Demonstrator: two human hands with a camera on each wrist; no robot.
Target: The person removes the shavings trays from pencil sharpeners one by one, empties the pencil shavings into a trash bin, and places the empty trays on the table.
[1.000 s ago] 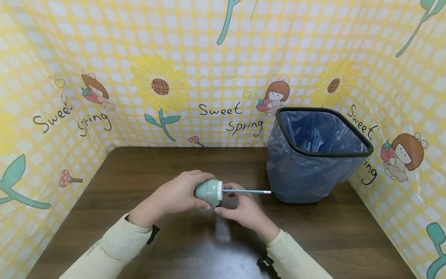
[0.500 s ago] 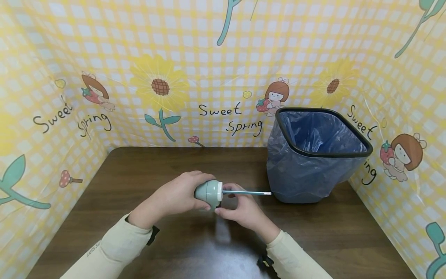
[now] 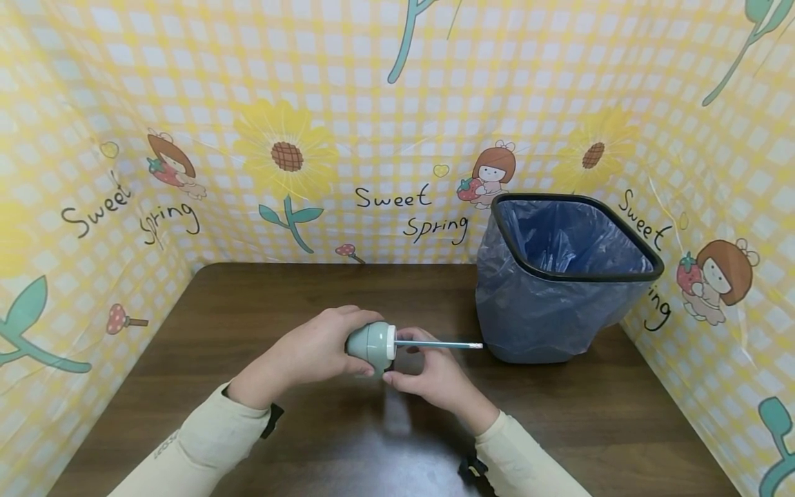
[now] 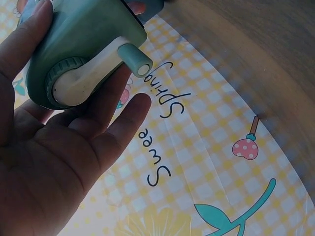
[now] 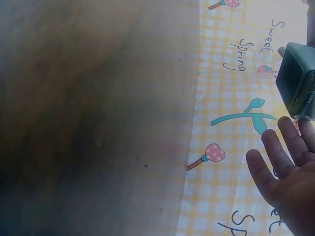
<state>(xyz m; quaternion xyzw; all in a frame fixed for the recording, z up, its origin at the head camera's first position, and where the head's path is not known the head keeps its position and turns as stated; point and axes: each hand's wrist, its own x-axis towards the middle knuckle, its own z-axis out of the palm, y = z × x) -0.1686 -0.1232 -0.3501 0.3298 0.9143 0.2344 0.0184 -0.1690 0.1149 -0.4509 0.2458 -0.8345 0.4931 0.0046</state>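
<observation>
A green pencil sharpener (image 3: 370, 345) with a white front lies on its side above the table, and a blue pencil (image 3: 444, 344) sticks out of it to the right. My left hand (image 3: 318, 348) grips the sharpener's body from the left. The left wrist view shows its crank handle (image 4: 93, 73) near the palm. With thumb and forefinger my right hand (image 3: 437, 373) holds the sharpener's lower right end, behind and below the pencil. Its other fingers spread loosely in the right wrist view, where the sharpener's dark boxy end (image 5: 298, 81) shows. The exact contact is partly hidden.
A bin (image 3: 528, 310) with a black rim and a bluish plastic liner stands at the back right, close to the pencil's eraser end. The brown wooden table (image 3: 279, 442) is enclosed by a yellow checked cloth (image 3: 397, 124) at the back and sides.
</observation>
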